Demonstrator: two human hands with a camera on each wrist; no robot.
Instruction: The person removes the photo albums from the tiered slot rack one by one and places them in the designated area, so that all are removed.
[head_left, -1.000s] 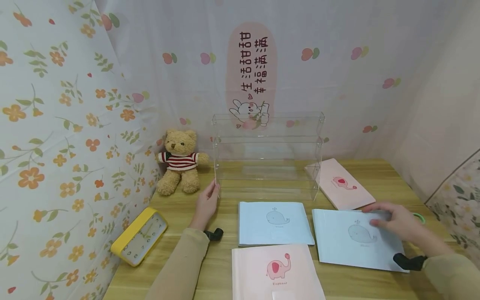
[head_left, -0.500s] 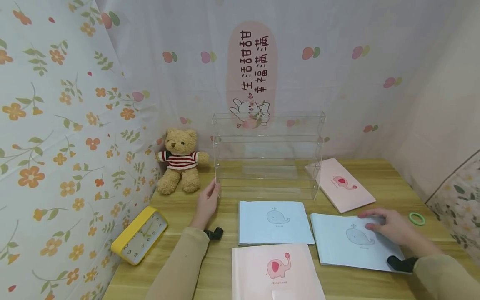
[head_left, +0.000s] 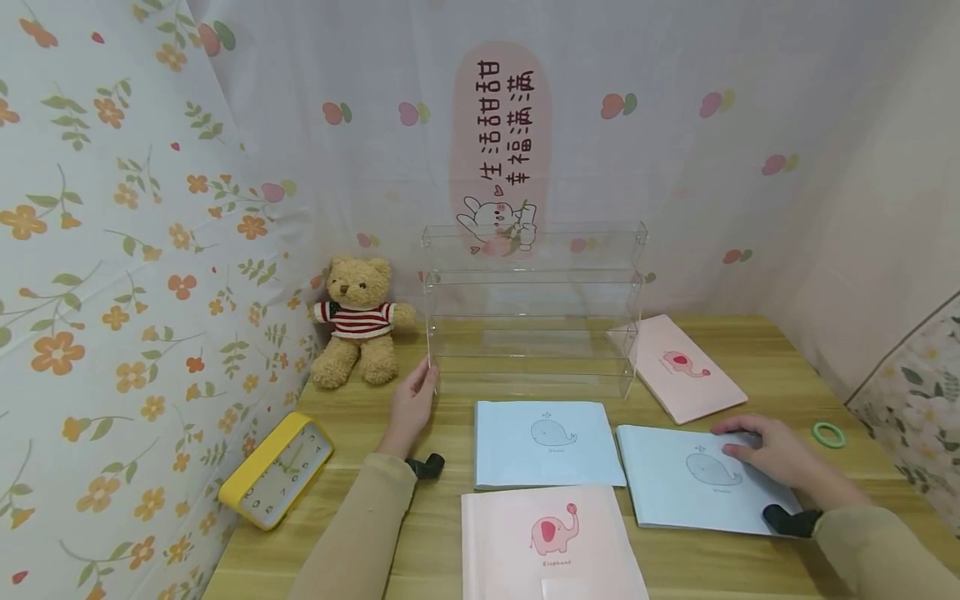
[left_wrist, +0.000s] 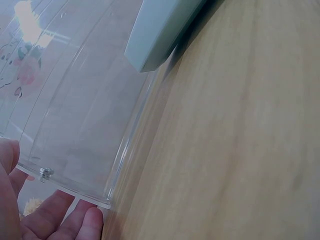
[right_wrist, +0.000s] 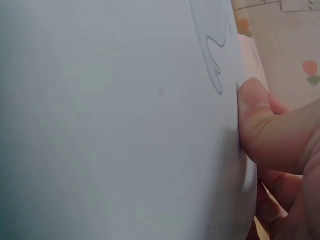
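My left hand (head_left: pixel 412 404) grips the lower left side panel of a clear tiered acrylic display rack (head_left: pixel 532 317); the left wrist view puts the thumb on one side of the panel and fingers (left_wrist: pixel 52 215) on the other. At the right, my right hand (head_left: pixel 780 454) holds the far right edge of a light blue booklet with a whale drawing (head_left: pixel 663 483). The right wrist view has its thumb (right_wrist: pixel 255 105) over the booklet's edge, fingers partly hidden beyond. A second blue whale booklet (head_left: pixel 510 446) lies before the rack, with a pink elephant booklet (head_left: pixel 502 542) nearer me.
Another pink elephant booklet (head_left: pixel 675 387) lies slanted beside the rack's right end. A green ring (head_left: pixel 828 434) is on the wooden table (head_left: pixel 412 533) at the far right. On the left are a teddy bear (head_left: pixel 360 321) and a yellow clock (head_left: pixel 266 467). Printed curtains enclose the table.
My right hand and its blue booklet have shifted slightly left and toward me, uncovering the lower edge of the slanted pink booklet and the green ring. The left hand stays on the rack.
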